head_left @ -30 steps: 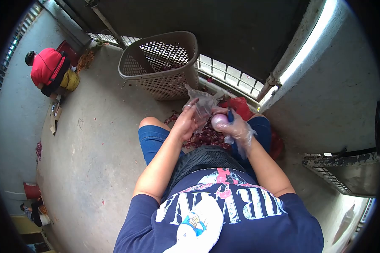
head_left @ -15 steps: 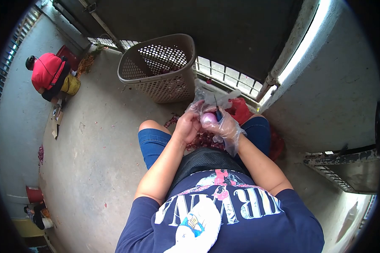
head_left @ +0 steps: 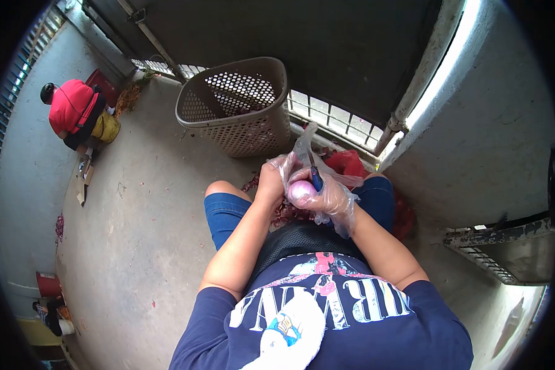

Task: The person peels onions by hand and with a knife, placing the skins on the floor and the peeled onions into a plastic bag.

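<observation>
My right hand (head_left: 336, 197), covered in loose clear plastic, is closed around a peeled purple-white onion (head_left: 301, 193) and a knife (head_left: 316, 178) with a blue handle. The narrow blade points up and away from me. Close beside it, my left hand (head_left: 272, 182) has its fingers closed on crumpled clear plastic (head_left: 304, 145); its fingertips are partly hidden. Dark red onion skins (head_left: 287, 214) lie below the hands, between the knees. Behind the right hand is a red mesh bag (head_left: 346, 164).
A perforated brown basket (head_left: 246, 131) stands ahead, beside a dark panel and grating. At the far left a person in red (head_left: 74, 111) bends near a yellow container (head_left: 106, 126). A red bucket (head_left: 49, 284) and another person (head_left: 52, 314) are at lower left.
My left hand has turned and its fingers have closed on the plastic, which now stretches upward. The onion has shifted slightly down and left, and more of the blue handle shows.
</observation>
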Motion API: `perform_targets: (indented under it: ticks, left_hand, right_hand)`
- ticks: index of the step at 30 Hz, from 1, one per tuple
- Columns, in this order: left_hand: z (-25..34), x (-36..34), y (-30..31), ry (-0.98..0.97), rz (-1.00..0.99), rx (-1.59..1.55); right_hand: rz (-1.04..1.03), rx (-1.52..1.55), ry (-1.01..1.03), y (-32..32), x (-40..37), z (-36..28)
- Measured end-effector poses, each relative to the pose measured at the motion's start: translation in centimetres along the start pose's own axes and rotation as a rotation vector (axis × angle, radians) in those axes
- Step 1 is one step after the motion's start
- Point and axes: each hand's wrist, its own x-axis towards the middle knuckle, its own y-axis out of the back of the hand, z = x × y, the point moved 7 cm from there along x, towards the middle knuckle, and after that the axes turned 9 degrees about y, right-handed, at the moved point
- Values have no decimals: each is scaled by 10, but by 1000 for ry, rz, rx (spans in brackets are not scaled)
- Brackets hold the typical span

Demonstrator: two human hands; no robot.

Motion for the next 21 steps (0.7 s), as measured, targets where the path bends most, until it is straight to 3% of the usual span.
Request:
perform_targets:
  ticks: [5,7,8,9,11,15,17,19,21]
  left_hand:
    - [15,-18,-25,57,-256,-212]
    - [25,-31,-46,111,-506,-471]
    - [27,-32,-49,100,-532,-423]
    - [27,-29,-49,98,-532,-424]
    - [32,-12,-37,-115,-365,0]
    - [38,11,-32,-229,-195,197]
    - [41,5,-43,137,-133,-488]
    - [49,7,-46,101,-382,-811]
    - [72,-2,-40,-31,-611,-942]
  right_hand:
    - [-79,29,46,-2,7,-15]
    - [-100,9,51,-6,9,-23]
    - [-109,-7,65,-7,10,-24]
    - [-119,-21,76,-8,10,-25]
    - [-101,32,36,-7,11,-23]
    - [-130,-1,33,-11,12,-17]
    - [-136,-6,-96,-23,5,-25]
    - [-64,-52,27,-9,8,-30]
    - [35,74,-26,13,1,-29]
